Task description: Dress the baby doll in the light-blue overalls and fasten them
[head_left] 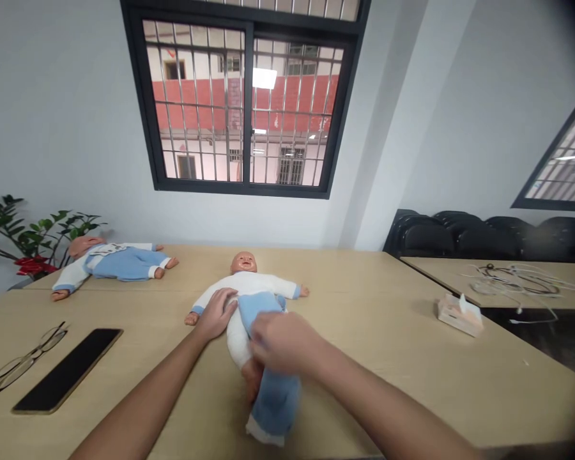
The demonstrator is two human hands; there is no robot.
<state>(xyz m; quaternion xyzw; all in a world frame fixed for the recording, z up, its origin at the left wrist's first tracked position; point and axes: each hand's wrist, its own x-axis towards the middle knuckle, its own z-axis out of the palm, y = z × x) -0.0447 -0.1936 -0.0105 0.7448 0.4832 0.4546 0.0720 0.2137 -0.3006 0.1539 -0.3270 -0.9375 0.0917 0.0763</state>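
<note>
A baby doll [244, 262] lies on its back on the table, head toward the window, in a white top with blue cuffs. Its white cloth leg on the left is uncovered, with the foot showing. Light blue doll trousers [274, 399] stretch from the doll's waist toward the table's near edge, one white-cuffed end hanging lowest. My right hand [285, 342], slightly blurred, is closed on the trousers above the doll's legs. My left hand [216, 313] rests on the doll's hip with its fingers stretched out. How far the other leg sits inside the trousers is hidden.
At the back left lies a second doll [124, 262] in blue trousers, near a potted plant [38, 227]. Glasses [29, 361] and a black phone [69, 370] lie at the left. A tissue box [460, 314] stands at the right, with cables [522, 281] beyond it.
</note>
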